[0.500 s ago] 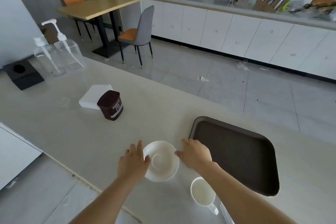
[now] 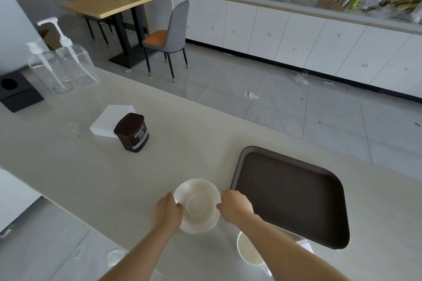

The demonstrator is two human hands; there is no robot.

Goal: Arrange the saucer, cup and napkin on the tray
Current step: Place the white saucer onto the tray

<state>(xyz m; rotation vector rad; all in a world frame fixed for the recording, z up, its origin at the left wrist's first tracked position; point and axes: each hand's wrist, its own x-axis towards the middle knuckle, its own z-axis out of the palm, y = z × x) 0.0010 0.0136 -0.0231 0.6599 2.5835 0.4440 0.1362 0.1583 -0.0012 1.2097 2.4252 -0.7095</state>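
White napkin stack [image 2: 109,120], folded, far beyond the fingers to their left, a brown cocoa tub [image 2: 132,133] touching its near corner. Left hand [image 2: 167,212]: fingers curled, pinching the saucer's left rim. White saucer [image 2: 197,205], between both sets of fingertips, over the pale counter [image 2: 68,171]. Right hand [image 2: 236,204]: fingers bunched, gripping the right rim. White cup [image 2: 247,250], nearer than the right fingers, partly under the forearm. Dark brown tray [image 2: 292,198], just right of the right fingers.
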